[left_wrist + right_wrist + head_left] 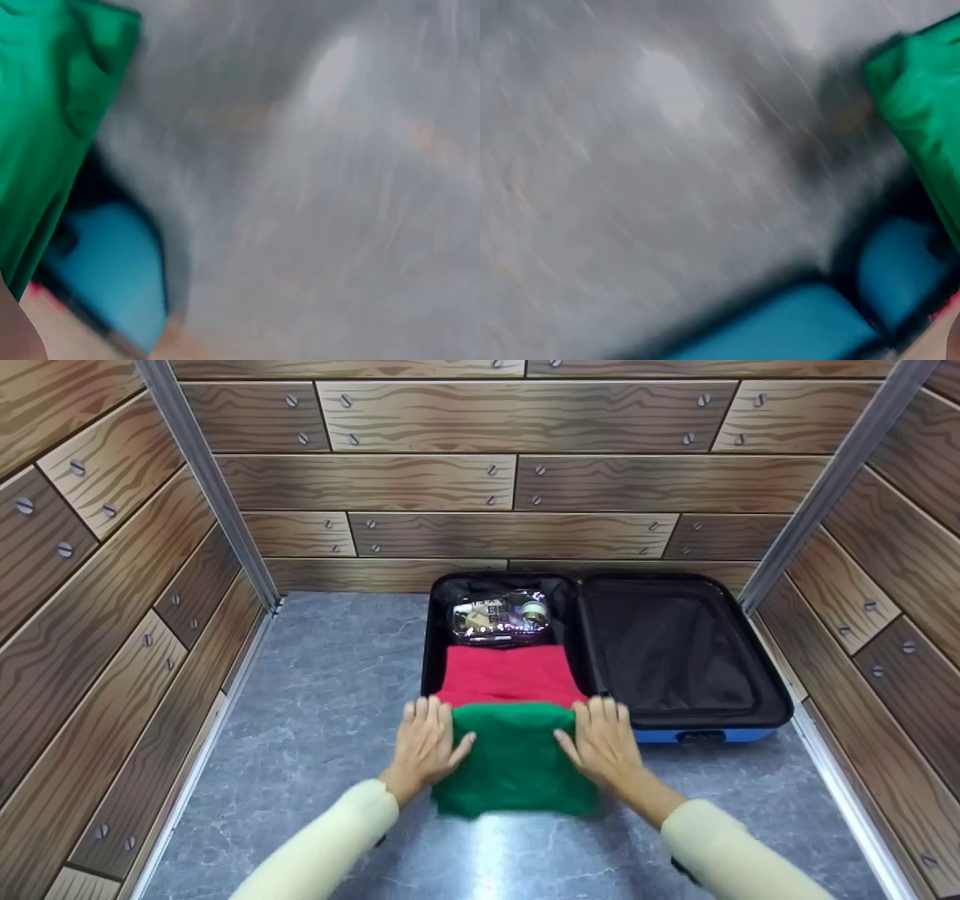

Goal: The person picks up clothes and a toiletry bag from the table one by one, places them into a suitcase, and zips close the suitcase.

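A folded green cloth [514, 757] hangs between my two hands at the near edge of an open blue suitcase [705, 733]. My left hand [425, 739] holds its left side, thumb on top. On the other side my right hand [604, 742] holds it the same way. In the suitcase's left half lies a folded red cloth [510, 675], with a clear toiletry bag [501, 616] behind it. The right half is black-lined and holds nothing. The blurred wrist views show the green cloth [45, 112] [922, 97] above the blue shell [112, 262] [802, 322].
The suitcase lies on a grey marbled floor [337, 697] inside a booth with wood-patterned walls [510, 480] on three sides. Metal corner posts [217, 495] stand at the back left and right. Bare floor stretches left of the suitcase and in front of it.
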Demonstrator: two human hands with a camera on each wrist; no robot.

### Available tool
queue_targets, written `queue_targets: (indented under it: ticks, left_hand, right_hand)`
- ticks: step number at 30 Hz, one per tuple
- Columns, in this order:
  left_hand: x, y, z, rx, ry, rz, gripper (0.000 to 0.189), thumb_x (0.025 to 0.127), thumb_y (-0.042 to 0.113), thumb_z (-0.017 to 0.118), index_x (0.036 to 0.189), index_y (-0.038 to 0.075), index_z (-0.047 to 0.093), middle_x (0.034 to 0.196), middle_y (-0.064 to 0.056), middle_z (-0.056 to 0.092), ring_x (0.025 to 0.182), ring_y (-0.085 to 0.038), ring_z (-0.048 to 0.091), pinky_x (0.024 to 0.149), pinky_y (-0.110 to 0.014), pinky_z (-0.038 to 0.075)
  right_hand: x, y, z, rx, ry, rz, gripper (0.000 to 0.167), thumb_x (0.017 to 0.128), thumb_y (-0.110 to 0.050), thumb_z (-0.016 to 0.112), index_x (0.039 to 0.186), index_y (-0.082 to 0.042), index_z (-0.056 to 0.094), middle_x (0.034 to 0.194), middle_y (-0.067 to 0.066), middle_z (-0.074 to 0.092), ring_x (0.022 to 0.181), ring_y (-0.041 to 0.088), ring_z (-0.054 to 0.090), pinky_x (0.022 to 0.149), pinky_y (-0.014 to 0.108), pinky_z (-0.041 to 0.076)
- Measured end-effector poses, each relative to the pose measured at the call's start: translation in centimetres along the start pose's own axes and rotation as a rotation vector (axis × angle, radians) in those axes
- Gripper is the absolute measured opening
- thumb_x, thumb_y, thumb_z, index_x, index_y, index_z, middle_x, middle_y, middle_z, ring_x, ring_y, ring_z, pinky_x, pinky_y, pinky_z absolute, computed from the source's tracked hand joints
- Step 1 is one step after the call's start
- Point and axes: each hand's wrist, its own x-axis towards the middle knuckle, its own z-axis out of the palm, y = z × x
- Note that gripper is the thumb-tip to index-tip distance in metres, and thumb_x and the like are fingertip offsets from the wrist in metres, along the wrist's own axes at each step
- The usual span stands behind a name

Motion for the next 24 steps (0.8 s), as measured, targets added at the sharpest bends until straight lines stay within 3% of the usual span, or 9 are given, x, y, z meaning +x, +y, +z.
queue_targets:
  ticks: [7,13,20,24]
  left_hand:
    - [6.3,-2.9,-2.2,0.036,0.029,0.011,0.039,0.096,0.044,0.04,0.096,0.006,0.047,0.088,-0.01,0.043,0.082,-0.028,0.039,0.082,-0.043,0.032]
    - [11.4,-4.6,-2.5,0.066,0.089,0.008,0.03,0.092,0.035,0.043,0.095,0.006,0.046,0.09,-0.013,0.045,0.085,-0.033,0.041,0.083,-0.046,0.031]
    - [14.2,-5.4,-1.7,0.132,0.024,-0.038,0.03,0.092,0.035,0.043,0.099,0.005,0.047,0.096,-0.015,0.049,0.091,-0.034,0.044,0.087,-0.047,0.031]
    - [15.3,-5.4,-1.2,0.133,-0.004,-0.061,0.031,0.093,0.034,0.042,0.101,0.005,0.047,0.098,-0.015,0.049,0.093,-0.034,0.043,0.09,-0.047,0.031]
  right_hand:
    - [6.5,1.8,-1.9,-0.038,-0.04,0.068,0.053,0.095,-0.049,0.049,0.111,0.002,0.049,0.092,0.019,0.043,0.085,0.039,0.039,0.077,0.051,0.031]
    - [10.7,3.4,-2.1,-0.092,-0.037,0.124,0.051,0.095,-0.048,0.054,0.109,0.001,0.048,0.093,0.02,0.044,0.088,0.041,0.04,0.078,0.053,0.031]
    - [13.3,3.6,-1.3,-0.164,-0.175,0.204,0.05,0.098,-0.049,0.051,0.111,-0.001,0.045,0.096,0.021,0.044,0.093,0.041,0.04,0.081,0.052,0.032]
    - [14.2,3.8,-1.1,-0.191,-0.194,0.236,0.051,0.099,-0.048,0.051,0.114,0.0,0.045,0.1,0.022,0.045,0.097,0.041,0.04,0.084,0.053,0.032]
